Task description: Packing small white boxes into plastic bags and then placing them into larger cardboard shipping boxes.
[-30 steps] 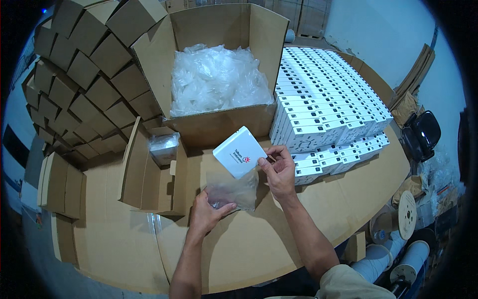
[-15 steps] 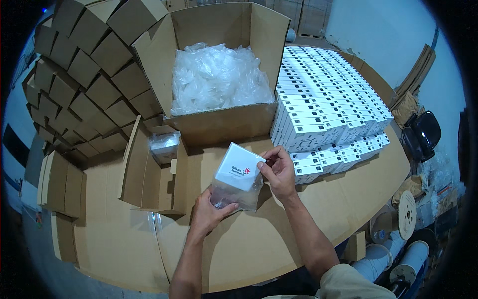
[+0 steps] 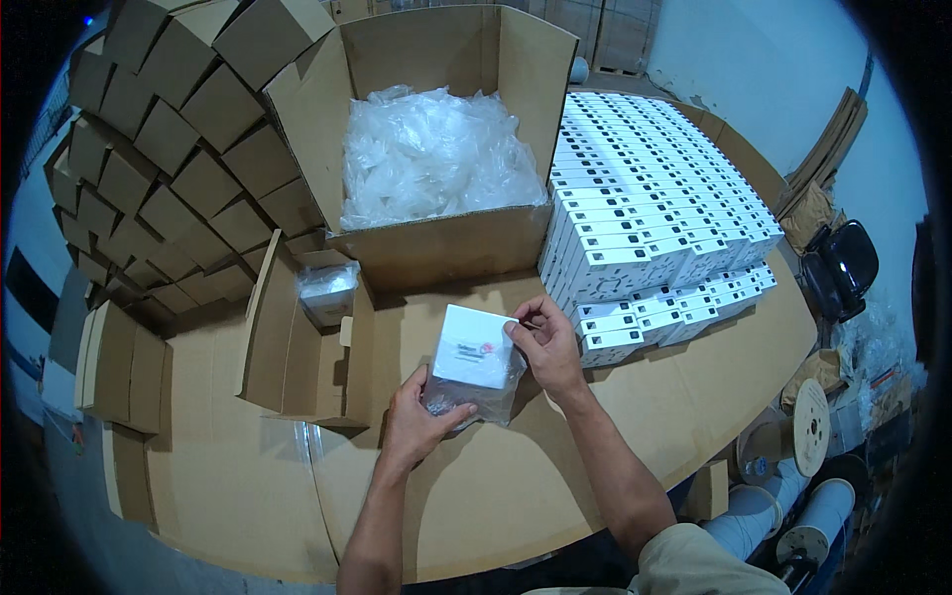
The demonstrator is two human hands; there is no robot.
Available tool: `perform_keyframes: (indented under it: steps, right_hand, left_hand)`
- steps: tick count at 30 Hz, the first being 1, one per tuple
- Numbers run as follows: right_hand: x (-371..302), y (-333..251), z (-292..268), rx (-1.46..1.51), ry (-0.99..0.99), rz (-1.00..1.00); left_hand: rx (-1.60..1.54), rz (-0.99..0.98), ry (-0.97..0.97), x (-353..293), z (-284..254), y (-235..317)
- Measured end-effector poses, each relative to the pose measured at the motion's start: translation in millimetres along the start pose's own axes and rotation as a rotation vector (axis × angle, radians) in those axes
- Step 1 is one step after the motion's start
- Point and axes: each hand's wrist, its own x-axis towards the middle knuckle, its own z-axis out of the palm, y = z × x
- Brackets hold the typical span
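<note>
A square white box (image 3: pixel 472 342) with a small printed mark stands tilted above the cardboard-covered table, its lower part inside a clear plastic bag (image 3: pixel 496 402). My left hand (image 3: pixel 415 416) is closed round the bag's lower left side, thumb across the front. My right hand (image 3: pixel 545 342) grips the box's upper right edge between thumb and curled fingers. To the left, an open brown carton (image 3: pixel 297 372) holds a plastic-wrapped white box (image 3: pixel 329 291) at its far end.
A large open carton (image 3: pixel 436 243) full of crumpled clear plastic bags (image 3: pixel 436 159) stands behind my hands. Stacked white boxes (image 3: pixel 654 198) rise at the right. Many brown cartons (image 3: pixel 188 159) are piled at the left. Cable reels (image 3: pixel 808 426) and a black chair (image 3: pixel 843 268) lie beyond the table's right edge.
The white box has moved down and sits more upright, with its printed mark now blurred. My right hand has moved slightly with it, while my left hand has hardly shifted.
</note>
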Motion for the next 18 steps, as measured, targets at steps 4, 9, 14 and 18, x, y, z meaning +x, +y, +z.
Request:
perform_keyframes:
  steps: [4,9,14,18]
  right_hand:
    - [0.6,1.3,-4.0,-0.074,0.088,0.077]
    - [-1.3,-1.3,-2.0,-0.117,0.070,0.028]
    - [-0.3,5.1,-5.0,-0.156,-0.080,-0.009]
    - [-0.7,5.9,-5.4,-0.137,-0.109,0.047]
  left_hand:
    - [0.027,-0.061,-0.019,-0.6,-1.4,4.5]
    - [-0.013,-0.009,0.023,-0.4,-1.4,-0.7]
    - [-0.077,-0.005,-0.013,0.2,-1.0,3.2]
    - [-0.176,-0.036,-0.043,-1.5,-0.1,11.2]
